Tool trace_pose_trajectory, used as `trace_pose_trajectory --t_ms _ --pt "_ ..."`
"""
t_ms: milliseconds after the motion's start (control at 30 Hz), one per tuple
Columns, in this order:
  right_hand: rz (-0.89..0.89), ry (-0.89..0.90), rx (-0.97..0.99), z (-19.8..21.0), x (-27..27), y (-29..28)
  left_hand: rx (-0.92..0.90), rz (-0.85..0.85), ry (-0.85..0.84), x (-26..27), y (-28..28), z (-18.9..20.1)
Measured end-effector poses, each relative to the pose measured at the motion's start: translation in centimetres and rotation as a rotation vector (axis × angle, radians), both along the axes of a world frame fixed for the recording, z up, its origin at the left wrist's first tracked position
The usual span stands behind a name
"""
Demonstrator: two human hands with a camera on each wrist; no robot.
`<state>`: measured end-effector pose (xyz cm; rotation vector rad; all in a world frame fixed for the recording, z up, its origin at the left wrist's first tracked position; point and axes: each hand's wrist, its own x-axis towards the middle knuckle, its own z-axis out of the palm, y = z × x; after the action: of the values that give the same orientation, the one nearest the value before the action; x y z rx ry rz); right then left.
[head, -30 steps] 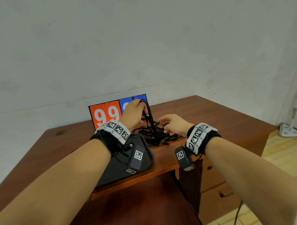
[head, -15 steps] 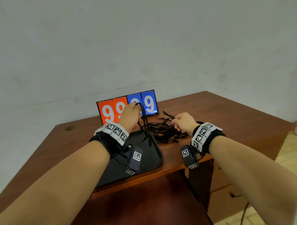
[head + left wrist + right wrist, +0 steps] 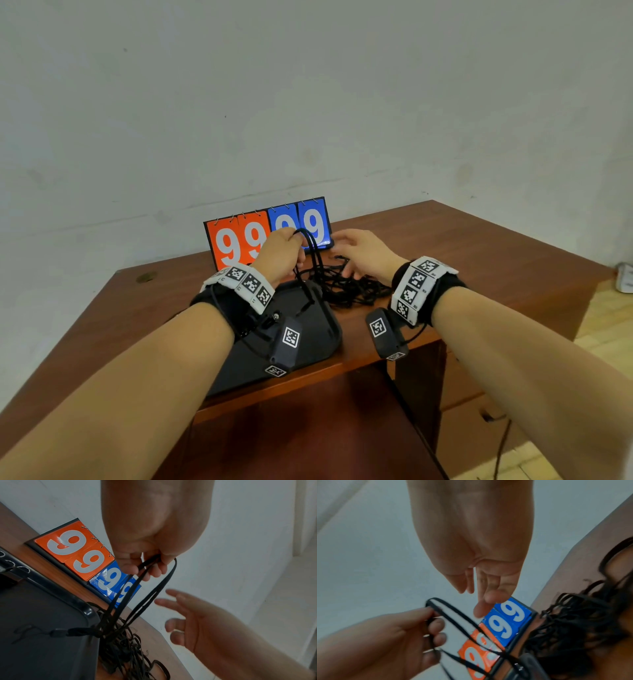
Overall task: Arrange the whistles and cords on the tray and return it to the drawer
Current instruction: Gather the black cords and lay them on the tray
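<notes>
One tray, one scoreboard, two hands.

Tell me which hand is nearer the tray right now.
Left. The left hand pinches a cord loop right above the tray's far rim; the right hand hovers open over the cord tangle beside it.

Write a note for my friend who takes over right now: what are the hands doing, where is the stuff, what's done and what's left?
Left hand: pinches a cord loop, lifted above the tray.
Right hand: open, fingers spread, holds nothing, hovering over the pile.
Things: the pile of tangled cords lies on the desk, right of the tray; the lifted cord's end trails onto the tray. Scoreboard stands behind. No whistle can be made out.
Done: one cord partly pulled free.
Left: untangle the rest, lay everything on the tray, put the tray in the drawer.
</notes>
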<state>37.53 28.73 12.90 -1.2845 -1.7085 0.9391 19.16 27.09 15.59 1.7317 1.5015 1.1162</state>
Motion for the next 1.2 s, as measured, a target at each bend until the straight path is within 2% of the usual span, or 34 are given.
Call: trace_pose_trajectory --t_ms 67,200,400,700,800,933,1067,1200 --pt "0.105 0.048 -0.026 1.4 -1.4 -1.3 0.021 -0.007 0.028 0.2 -0.6 0.3" --pt "0.164 -0.028 0.011 2.9 -3.5 -3.2 0.038 -0.040 0.078 0.0 -2.0 1.0" --pt "0.044 -0.113 0.099 4.1 -4.2 -4.5 0.064 -0.102 0.255 -2.5 -4.1 1.5" --pt "-0.105 -0.023 0.007 4.9 -5.0 -6.6 -0.115 -0.055 0.296 -11.1 -6.6 -0.7" --pt "-0.123 -0.043 -0.023 4.7 -6.0 -6.8 -0.165 -0.025 0.285 -13.7 -7.6 -1.0" --pt "-0.153 -0.140 -0.031 3.6 -7.8 -6.5 -0.215 -0.011 0.238 -15.9 -8.8 -1.1" --pt "-0.111 -0.286 -0.056 2.2 -9.7 -6.4 -0.168 -0.001 0.337 -17.1 -10.1 -0.7" --pt "-0.037 -0.490 0.012 1.9 -12.4 -7.0 -0.163 -0.016 0.343 -18.0 -10.9 -0.4"
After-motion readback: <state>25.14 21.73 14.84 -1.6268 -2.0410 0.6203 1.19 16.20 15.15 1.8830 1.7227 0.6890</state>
